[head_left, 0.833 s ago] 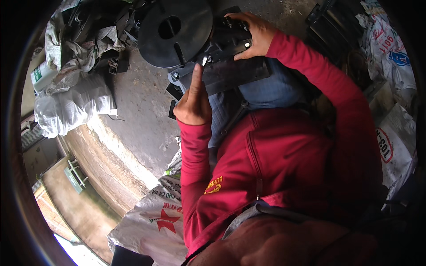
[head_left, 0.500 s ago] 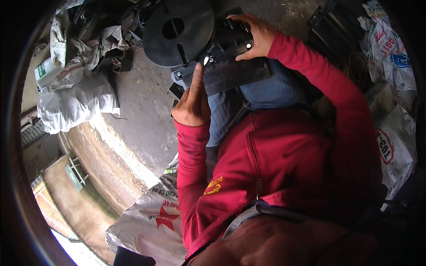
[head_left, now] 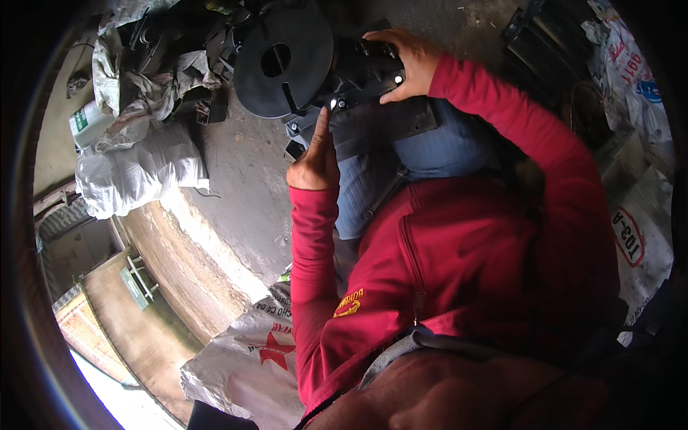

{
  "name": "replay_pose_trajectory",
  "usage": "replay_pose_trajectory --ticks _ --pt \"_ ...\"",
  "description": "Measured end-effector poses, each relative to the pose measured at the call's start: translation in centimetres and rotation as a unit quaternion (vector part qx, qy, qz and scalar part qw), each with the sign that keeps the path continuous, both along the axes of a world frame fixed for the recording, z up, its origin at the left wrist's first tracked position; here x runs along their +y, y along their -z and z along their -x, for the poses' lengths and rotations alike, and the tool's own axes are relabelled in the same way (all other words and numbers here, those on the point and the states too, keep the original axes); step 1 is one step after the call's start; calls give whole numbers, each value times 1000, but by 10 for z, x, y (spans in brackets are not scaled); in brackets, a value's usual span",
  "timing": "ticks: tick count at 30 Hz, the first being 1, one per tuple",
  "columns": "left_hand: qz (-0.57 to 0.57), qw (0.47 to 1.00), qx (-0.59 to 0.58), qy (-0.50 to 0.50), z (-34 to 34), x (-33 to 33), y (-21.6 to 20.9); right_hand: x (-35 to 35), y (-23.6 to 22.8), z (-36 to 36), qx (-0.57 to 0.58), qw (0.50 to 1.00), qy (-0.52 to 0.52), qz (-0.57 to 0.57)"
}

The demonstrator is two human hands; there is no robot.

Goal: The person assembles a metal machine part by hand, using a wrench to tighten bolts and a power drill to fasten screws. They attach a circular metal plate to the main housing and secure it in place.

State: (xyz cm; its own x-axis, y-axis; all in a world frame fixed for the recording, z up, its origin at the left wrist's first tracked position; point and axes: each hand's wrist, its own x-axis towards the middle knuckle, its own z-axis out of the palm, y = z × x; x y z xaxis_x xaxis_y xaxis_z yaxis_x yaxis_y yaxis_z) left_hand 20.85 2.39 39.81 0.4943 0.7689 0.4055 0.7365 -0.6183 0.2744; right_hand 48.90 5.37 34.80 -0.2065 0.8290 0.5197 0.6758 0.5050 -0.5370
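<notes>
A dark machine part with a round black disc (head_left: pixel 308 75) rests at my knees, at the top of the head view. The disc has a round centre hole and narrow slots. Beside it runs a dark flat plate (head_left: pixel 387 125) with shiny bolts. My left hand (head_left: pixel 314 161) points its index finger up at a bright bolt head (head_left: pixel 333 104), its tip at or against it. Its other fingers curl under, mostly hidden. My right hand (head_left: pixel 412 63) spans the far right end of the machine part, thumb near and fingers on the far side.
Crumpled white sacks (head_left: pixel 140 172) and a pale container (head_left: pixel 89 123) lie at the left. Black metal pieces (head_left: pixel 548 46) stand at the far right, near more printed sacks (head_left: pixel 641 236). A white sack with a red star (head_left: pixel 244 358) is by my left elbow. Grey concrete floor (head_left: pixel 240 193) shows between.
The whole view has shifted slightly. The disc appears a little lower and narrower, as if tilted. Both hands keep nearly the same places on the machine part.
</notes>
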Motion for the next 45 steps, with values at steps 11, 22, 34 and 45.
replay_pose_trajectory --ticks 11,22,34,45 --pt "93 984 -152 0 -9 -13 -17 5 -3 -7 32 999 5 17" --pt "10 991 -133 33 -18 -22 -36 1 -8 -7 14 999 13 26" --pt "16 982 -185 22 -25 -20 -25 3 -3 -8 25 999 7 18" --pt "-41 997 -46 -45 -24 -9 6 2 -3 -7 23 1000 5 10"
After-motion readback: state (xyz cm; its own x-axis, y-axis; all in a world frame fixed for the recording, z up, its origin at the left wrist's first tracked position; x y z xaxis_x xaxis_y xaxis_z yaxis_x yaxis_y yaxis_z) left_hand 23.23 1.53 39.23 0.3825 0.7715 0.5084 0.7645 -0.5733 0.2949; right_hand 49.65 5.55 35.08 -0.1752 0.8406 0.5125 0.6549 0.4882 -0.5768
